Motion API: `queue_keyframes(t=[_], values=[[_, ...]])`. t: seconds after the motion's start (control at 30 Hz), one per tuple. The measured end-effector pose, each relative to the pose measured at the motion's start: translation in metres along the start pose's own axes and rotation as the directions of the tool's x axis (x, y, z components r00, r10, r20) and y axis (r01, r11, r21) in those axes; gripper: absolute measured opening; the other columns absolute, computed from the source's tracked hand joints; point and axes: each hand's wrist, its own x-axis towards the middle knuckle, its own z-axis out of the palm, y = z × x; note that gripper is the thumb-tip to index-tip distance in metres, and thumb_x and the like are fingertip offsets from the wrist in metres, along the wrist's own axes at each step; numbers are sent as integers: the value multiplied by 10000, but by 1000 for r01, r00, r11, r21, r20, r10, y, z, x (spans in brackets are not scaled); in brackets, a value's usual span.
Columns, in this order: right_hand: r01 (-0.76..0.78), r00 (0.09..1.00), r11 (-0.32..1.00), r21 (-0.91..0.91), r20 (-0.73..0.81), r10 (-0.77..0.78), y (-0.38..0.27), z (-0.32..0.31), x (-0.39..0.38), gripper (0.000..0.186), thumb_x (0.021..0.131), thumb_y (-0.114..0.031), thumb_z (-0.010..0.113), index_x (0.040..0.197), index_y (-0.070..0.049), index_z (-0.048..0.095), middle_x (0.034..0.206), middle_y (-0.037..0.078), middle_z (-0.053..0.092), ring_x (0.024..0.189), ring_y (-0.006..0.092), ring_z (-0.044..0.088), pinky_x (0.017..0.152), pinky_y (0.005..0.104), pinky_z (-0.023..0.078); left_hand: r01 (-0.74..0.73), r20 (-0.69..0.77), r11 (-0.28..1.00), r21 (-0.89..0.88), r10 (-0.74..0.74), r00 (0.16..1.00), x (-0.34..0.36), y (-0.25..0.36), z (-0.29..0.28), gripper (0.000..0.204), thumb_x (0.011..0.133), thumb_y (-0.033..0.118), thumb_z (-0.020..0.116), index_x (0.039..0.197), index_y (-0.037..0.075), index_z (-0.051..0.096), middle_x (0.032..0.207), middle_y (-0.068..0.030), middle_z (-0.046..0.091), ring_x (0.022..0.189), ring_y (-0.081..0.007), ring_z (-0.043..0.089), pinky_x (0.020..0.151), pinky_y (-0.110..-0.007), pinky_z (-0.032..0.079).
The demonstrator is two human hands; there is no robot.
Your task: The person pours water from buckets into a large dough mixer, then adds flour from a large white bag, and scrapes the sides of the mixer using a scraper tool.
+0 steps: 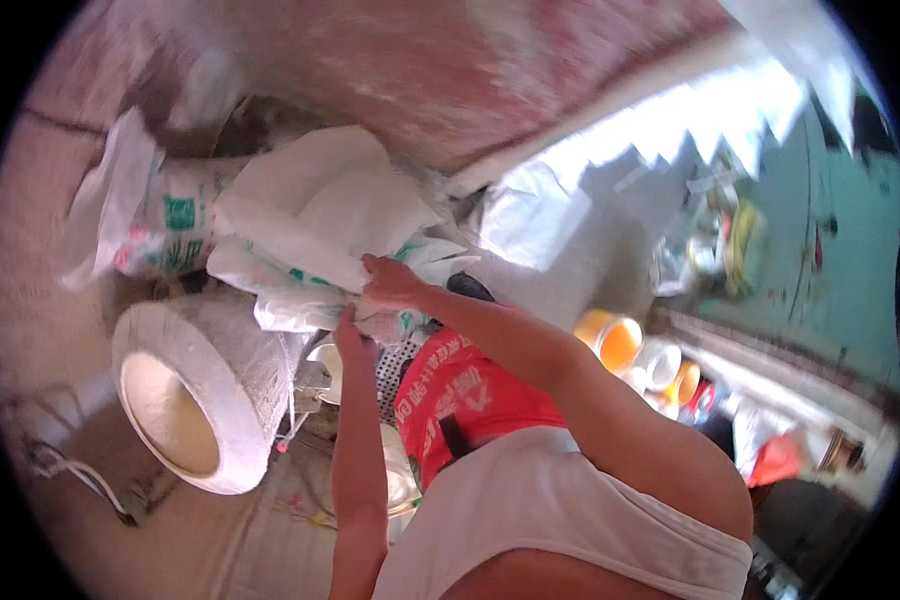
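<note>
A stack of white woven sacks (320, 195) with green print lies in front of me, partly folded and crumpled. My right hand (392, 283) is closed on the edge of the upper sack, with its fingers pinched along the rim. Just below and to the left, my left hand (353, 338) grips the lower edge of the sacks, its fingers partly hidden by the folds. Close to the left hand stands a wide-mouthed drum (245, 375), tilted toward the left, with pale yellowish material inside.
A filled white sack (175, 215) with green and red print stands against the wall at the left. Orange buckets (610, 340) and a white bucket (660, 365) line the right side. A white cable (80, 470) lies on the floor at lower left. A white plastic bag (530, 215) sits beyond my right hand.
</note>
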Motion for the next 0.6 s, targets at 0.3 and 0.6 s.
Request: queue_keyframes(t=[0.3, 0.6], values=[[-136, 991, 990, 27, 1, 136, 31, -60, -160, 501, 758, -181, 523, 1243, -58, 561, 1035, 219, 631, 977, 384, 606, 892, 454, 468, 385, 424, 909, -159, -289, 858, -146, 67, 162, 457, 952, 369, 501, 1275, 46, 490, 1180, -69, 594, 1062, -209, 577, 901, -354, 481], [-364, 900, 927, 94, -221, 376, 89, -152, -372, 329, 765, -284, 578, 929, -17, 683, 1011, 228, 620, 961, 393, 595, 839, 462, 483, 499, 311, 776, 385, -618, 722, -230, -26, 317, 453, 901, 365, 605, 1207, 42, 523, 1101, -91, 603, 985, -203, 599, 792, -371, 522]])
